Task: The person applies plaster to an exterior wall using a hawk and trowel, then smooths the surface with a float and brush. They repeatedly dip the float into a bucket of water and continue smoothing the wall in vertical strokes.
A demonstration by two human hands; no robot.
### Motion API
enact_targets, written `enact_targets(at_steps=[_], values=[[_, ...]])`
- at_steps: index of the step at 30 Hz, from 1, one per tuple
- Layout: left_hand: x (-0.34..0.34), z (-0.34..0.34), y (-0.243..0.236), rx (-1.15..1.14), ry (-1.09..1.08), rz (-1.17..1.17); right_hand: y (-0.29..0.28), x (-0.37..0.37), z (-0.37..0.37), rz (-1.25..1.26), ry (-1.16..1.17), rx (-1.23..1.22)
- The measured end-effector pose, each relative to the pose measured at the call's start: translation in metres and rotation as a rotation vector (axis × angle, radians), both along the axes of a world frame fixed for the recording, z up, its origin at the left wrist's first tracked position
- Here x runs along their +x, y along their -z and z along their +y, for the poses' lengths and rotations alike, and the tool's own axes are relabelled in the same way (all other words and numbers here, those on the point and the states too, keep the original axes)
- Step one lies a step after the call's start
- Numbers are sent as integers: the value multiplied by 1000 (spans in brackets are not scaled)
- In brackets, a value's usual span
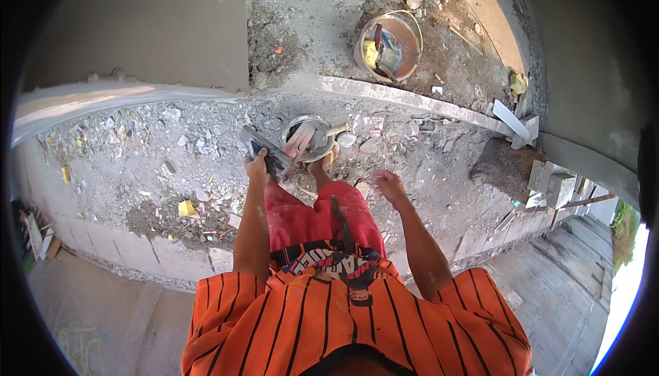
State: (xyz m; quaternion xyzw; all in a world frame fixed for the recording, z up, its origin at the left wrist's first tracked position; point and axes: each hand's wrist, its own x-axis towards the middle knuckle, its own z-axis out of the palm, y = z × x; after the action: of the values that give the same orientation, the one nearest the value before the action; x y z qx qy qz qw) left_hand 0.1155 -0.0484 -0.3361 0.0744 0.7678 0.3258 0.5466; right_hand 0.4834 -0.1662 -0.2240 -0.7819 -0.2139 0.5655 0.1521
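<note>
My left hand [257,165] is closed on the near side of a flat grey plastering trowel [266,149], held tilted out in front of my left leg. Just right of the trowel, by my feet, a round pail [321,148] smeared with grey mortar stands on the rubble. Across its mouth lies a flat tool with reddish streaks [299,140]; a pale wooden handle [336,130] sticks out at the pail's right side. My right hand [390,185] hangs over the ground to the right of my knee, its fingers loosely bent and apart, holding nothing.
Beyond a low concrete ledge [412,98] stands a larger bucket [362,52] with tools and a yellow item inside. Smooth plastered walls [151,26] rise at the far left and right. Rubble covers the ground, with wooden boards [549,182] and a dark sack-like heap [504,170] at right.
</note>
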Motion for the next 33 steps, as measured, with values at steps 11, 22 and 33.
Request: enact_targets(at_steps=[11, 22, 33], values=[[107, -8, 182, -157, 1002, 464, 199, 200, 284, -634, -80, 460], [177, 26, 232, 321, 789, 405, 303, 232, 417, -1184, -291, 636], [316, 211, 88, 319, 507, -565, 174, 268, 364, 537, 249, 790]])
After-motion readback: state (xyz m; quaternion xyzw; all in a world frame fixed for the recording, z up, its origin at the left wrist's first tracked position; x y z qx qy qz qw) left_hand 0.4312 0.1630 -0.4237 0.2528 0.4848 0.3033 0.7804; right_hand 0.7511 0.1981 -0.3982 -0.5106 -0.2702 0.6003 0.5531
